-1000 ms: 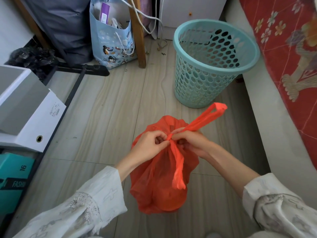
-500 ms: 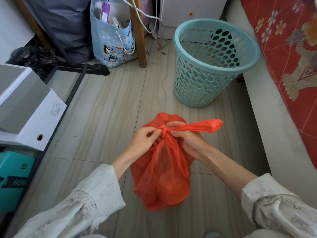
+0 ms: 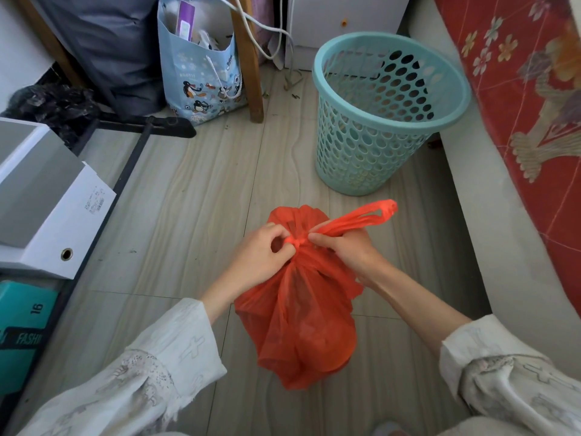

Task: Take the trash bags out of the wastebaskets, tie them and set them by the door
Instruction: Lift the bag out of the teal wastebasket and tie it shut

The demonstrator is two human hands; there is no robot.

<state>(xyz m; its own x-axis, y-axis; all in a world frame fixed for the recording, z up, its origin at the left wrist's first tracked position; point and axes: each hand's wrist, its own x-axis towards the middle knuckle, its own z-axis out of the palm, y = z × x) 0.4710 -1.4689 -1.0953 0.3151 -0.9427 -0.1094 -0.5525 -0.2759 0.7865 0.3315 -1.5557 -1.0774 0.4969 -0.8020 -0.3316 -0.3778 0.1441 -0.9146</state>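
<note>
A filled orange trash bag [image 3: 298, 325] hangs above the wooden floor in the middle of the view. My left hand [image 3: 257, 256] pinches the bag's gathered neck at the knot [image 3: 297, 242]. My right hand [image 3: 345, 250] grips the other side of the knot, and one bag handle [image 3: 361, 218] sticks out to the right past its fingers. Behind the bag stands a teal perforated wastebasket [image 3: 386, 121] with no bag in it.
A bed with a red flowered cover [image 3: 531, 127] runs along the right. A white box [image 3: 47, 196] and teal box [image 3: 22, 328] lie at left. A blue penguin paper bag [image 3: 204, 73], a wooden leg [image 3: 248, 58] and a black plastic bag [image 3: 53, 105] stand behind.
The handle that hung down the bag's front has been drawn into the knot. The other handle has dropped from pointing up-right to nearly level. Both hands stayed at the neck.
</note>
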